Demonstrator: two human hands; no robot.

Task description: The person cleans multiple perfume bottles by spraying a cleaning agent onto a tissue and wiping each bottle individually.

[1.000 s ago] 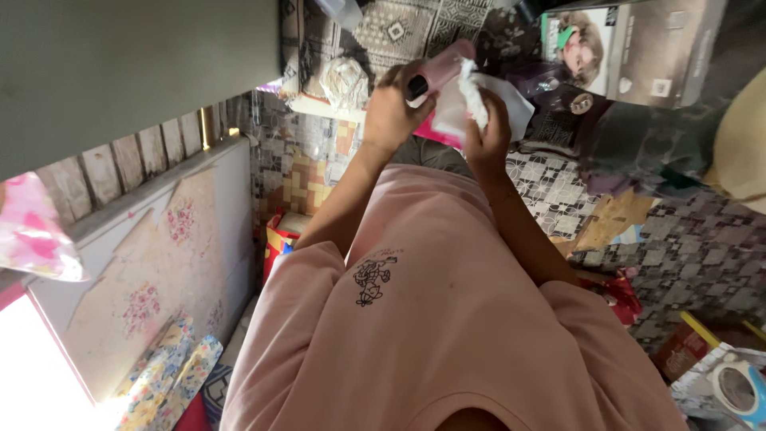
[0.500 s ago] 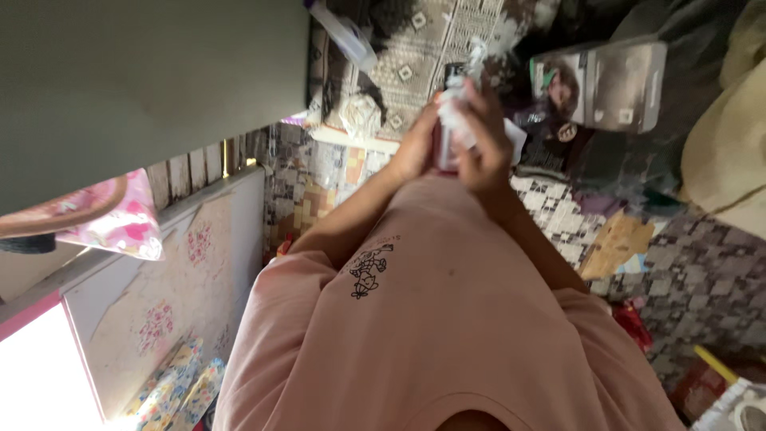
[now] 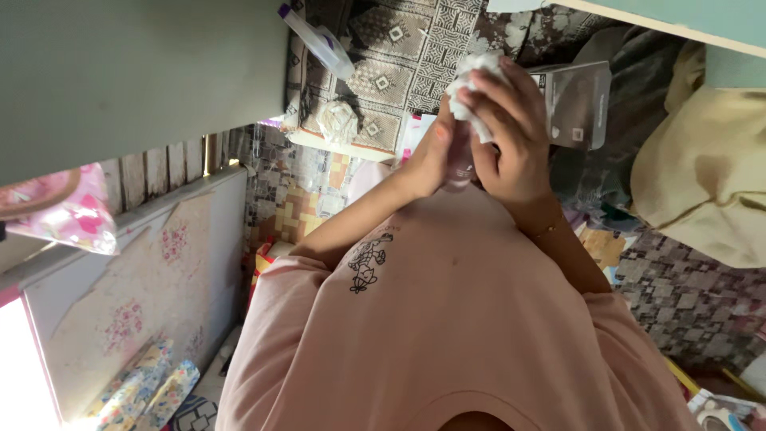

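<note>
Upper centre of the frame: the right hand (image 3: 515,132) presses a crumpled white tissue (image 3: 471,92) onto a small pinkish bottle (image 3: 459,160), grasped by the left hand (image 3: 435,156). Seemingly mid-wipe; next, turning the bottle to reach unwiped sides.

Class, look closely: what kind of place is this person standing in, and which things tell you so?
Probably a room in a home. Signs: a patterned carpet on the floor, a flowered panel leaning at the wall, and piled cloth. Both hands grip a white wad.
</note>
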